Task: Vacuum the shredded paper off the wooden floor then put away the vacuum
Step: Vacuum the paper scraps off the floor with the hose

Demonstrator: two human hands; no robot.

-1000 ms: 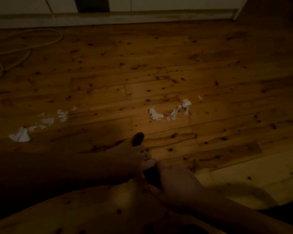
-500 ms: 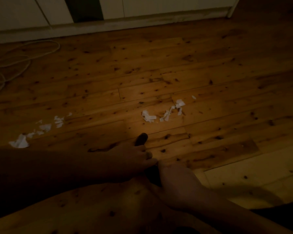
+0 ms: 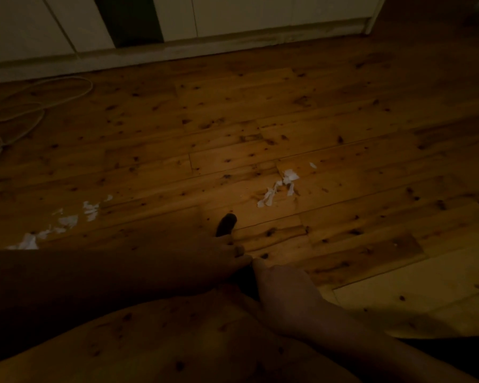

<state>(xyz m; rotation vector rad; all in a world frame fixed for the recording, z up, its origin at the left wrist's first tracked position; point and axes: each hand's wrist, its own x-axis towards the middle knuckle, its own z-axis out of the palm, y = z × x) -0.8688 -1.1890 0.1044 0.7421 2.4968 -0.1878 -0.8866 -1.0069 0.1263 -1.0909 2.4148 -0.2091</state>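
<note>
It is dim. A small dark handheld vacuum (image 3: 227,224) points away from me, its nozzle tip low over the wooden floor (image 3: 260,114). My left hand (image 3: 219,262) grips its front part and my right hand (image 3: 284,295) holds the rear; most of the body is hidden between them. White shredded paper (image 3: 277,189) lies just beyond and to the right of the nozzle. More shreds (image 3: 69,220) trail off to the left, above my left forearm.
A pale cable (image 3: 39,109) lies in loops on the floor at the far left. White cabinet fronts and a skirting board (image 3: 233,48) run along the back, with a dark gap (image 3: 127,20) between the doors.
The white clump that lay just ahead of the nozzle is gone from the floor. The nozzle has edged forward towards the remaining middle shreds, and the view has tilted up slightly.
</note>
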